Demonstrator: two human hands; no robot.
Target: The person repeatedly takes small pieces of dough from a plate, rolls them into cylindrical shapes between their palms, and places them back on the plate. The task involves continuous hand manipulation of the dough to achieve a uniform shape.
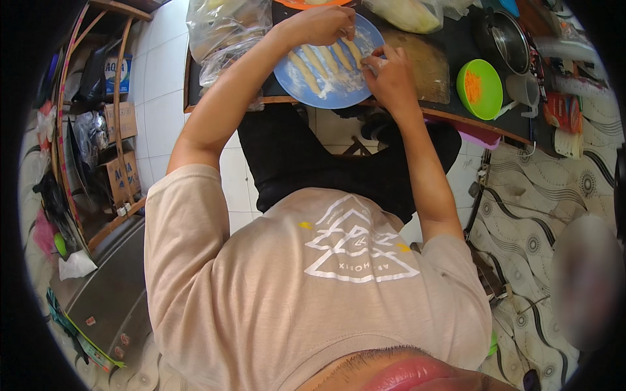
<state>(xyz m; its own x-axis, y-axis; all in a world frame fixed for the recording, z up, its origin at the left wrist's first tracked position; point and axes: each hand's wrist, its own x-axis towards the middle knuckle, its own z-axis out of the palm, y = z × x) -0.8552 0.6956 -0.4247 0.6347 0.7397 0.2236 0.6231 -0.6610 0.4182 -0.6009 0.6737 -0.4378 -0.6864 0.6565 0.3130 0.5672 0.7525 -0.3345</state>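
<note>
A blue plate (342,100) dusted with white powder lies at the table's near edge, holding several pale dough strips (304,73) side by side. My left hand (323,25) reaches over the plate's far part, its fingertips at the upper end of the rightmost strip (353,53). At the plate's right rim, my right hand (391,73) has its thumb and fingertips bent close to the lower end of that same strip. Both hands seem to pinch the strip between them, though the fingertips partly hide the contact.
Right of the plate lies a worn wooden board (430,68). Farther right stand a green bowl (495,93) of shredded orange food, a metal pot (508,44) and a clear plastic cup (522,90). Plastic bags (220,29) lie at the left, and an orange plate (313,5) is beyond the blue one.
</note>
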